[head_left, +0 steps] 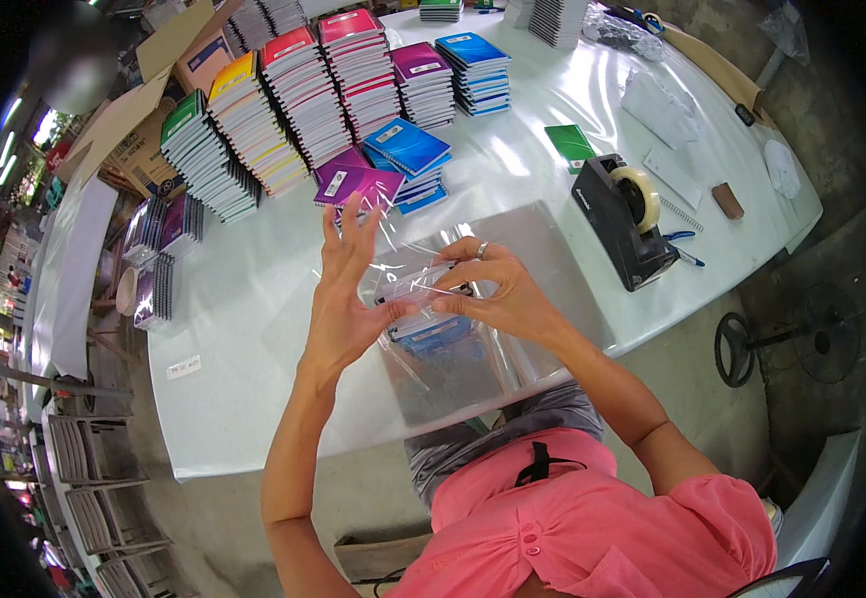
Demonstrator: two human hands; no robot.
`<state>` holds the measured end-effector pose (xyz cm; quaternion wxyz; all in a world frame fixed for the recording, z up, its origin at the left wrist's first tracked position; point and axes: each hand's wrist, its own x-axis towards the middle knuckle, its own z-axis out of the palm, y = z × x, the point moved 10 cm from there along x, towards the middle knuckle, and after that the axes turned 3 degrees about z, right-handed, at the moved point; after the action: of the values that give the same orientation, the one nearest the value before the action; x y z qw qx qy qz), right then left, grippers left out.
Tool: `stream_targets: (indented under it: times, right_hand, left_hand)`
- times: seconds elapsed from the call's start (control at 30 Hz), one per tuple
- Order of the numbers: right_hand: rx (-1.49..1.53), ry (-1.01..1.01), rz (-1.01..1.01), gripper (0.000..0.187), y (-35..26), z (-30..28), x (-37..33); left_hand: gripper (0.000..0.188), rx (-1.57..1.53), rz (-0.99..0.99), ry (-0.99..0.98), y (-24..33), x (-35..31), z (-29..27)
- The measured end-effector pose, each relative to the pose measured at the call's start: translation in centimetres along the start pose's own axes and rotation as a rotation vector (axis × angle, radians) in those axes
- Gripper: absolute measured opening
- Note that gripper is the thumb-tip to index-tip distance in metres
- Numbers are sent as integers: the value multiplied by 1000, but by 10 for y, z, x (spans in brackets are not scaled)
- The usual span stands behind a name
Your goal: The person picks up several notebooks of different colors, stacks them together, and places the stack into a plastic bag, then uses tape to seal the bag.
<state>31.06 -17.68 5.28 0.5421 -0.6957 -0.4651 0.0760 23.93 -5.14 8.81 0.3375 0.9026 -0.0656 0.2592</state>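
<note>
In front of me, a small pack of notebooks (435, 337) in clear plastic stands on edge, a blue cover showing through its lower part. My left hand (345, 284) has its fingers spread upward, while its thumb rests against the pack's near left side. My right hand (501, 291), with a ring on one finger, curls its thumb and fingers on the clear plastic wrapper (415, 287) at the pack's upper right. Glare on the film hides the exact finger contact. Beneath lies a pile of clear plastic sheets (542, 249).
Tall stacks of spiral notebooks (288, 110) in several colours line the far left, with purple (358, 187) and blue notebooks (408, 148) nearer. A black tape dispenser (620, 224) stands right, by a green notebook (569, 146), blue pens (687, 249) and a brown block (727, 200).
</note>
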Motion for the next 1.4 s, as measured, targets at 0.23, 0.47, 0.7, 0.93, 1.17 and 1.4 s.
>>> stream_targets:
  times: [0.23, 0.47, 0.7, 0.93, 1.17, 1.4]
  right_hand:
    - [259, 51, 192, 44, 23, -2, 12]
    - [566, -235, 520, 30, 48, 27, 19]
    - [573, -239, 332, 23, 29, 25, 25]
    - [173, -278, 118, 23, 5, 9, 23]
    - [-828, -272, -386, 34, -56, 22, -26]
    - [-505, 554, 301, 17, 43, -266, -83]
  left_hand:
    - [98, -584, -414, -34, -59, -17, 28]
    - [53, -831, -775, -379, -80, -41, 66]
    - [41, -746, -669, -440, -61, -32, 55]
    - [67, 217, -45, -581, 8, -26, 33]
    - [67, 523, 55, -504, 27, -29, 25]
    - [60, 582, 134, -438, 41, -28, 31]
